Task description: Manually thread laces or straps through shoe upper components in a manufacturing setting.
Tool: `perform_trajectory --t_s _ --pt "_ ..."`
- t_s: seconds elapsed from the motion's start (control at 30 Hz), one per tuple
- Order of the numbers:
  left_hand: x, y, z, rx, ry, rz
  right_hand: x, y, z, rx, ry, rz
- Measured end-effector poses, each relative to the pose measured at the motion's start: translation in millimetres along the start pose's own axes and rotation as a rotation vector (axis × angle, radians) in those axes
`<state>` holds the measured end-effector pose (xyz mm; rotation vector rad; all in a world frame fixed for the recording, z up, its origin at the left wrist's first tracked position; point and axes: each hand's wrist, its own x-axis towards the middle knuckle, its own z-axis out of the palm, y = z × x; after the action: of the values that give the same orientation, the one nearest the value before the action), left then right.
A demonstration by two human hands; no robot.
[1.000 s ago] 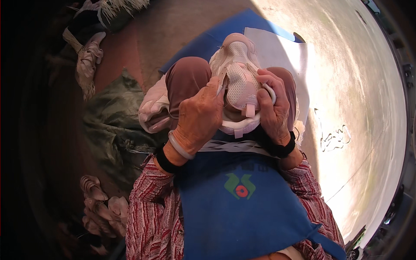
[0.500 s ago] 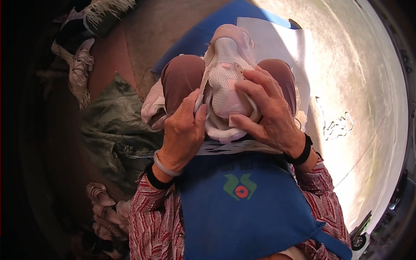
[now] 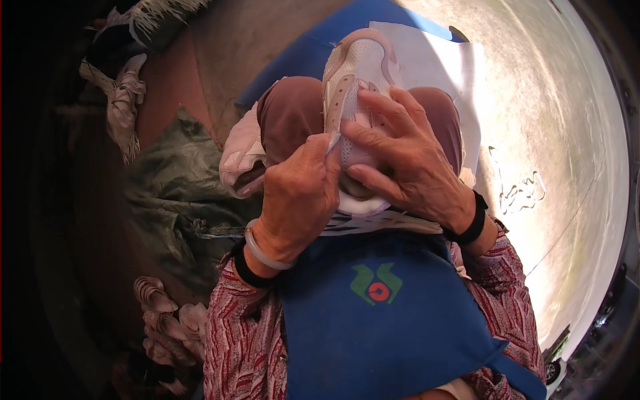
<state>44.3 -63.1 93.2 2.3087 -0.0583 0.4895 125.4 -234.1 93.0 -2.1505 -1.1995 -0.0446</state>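
A pale pink and white sneaker (image 3: 365, 63) rests between my knees, toe pointing away from me. My left hand (image 3: 300, 195) is closed, its thumb and index finger pinching the left edge of the shoe's opening, beside a strip of lace holes (image 3: 340, 100). My right hand (image 3: 420, 157) is open, with its spread fingers lying over the mesh tongue (image 3: 357, 153) and the right side of the opening. It hides much of the tongue. The padded heel collar (image 3: 363, 205) faces me, against the blue apron (image 3: 373, 347) on my lap.
Another pink-white shoe (image 3: 243, 157) sits left of my left knee. A dark green sheet (image 3: 193, 200) covers floor at left. Several stacked pale pieces (image 3: 170, 327) lie lower left. White laces (image 3: 523, 190) lie at right. Beyond the shoe are a blue sheet (image 3: 300, 60) and a white sheet (image 3: 427, 53).
The shoe has tilted, showing more of its left side and lace holes. My left hand has shifted up and right, and my right hand now covers more of the tongue.
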Motion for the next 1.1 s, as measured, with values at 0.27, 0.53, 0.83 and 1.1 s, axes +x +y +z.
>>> perform_trajectory --t_s 0.27,0.53,0.83,1.1 --pt "-13.7 -18.9 -0.9 0.093 -0.148 -0.041 -10.5 9.8 19.5 -0.023 0.052 -0.030" --pt "0.4 -7.6 -3.9 0.184 -0.254 0.164 -31.4 0.2 4.9 0.035 0.165 0.263" --pt "-11.9 -15.5 9.4 0.177 -0.311 0.177 -50.5 8.2 3.7 0.210 0.238 0.363" --pt "-20.3 -19.6 5.1 0.091 -0.377 0.182 -49.9 5.9 -0.5 -0.017 0.057 0.266"
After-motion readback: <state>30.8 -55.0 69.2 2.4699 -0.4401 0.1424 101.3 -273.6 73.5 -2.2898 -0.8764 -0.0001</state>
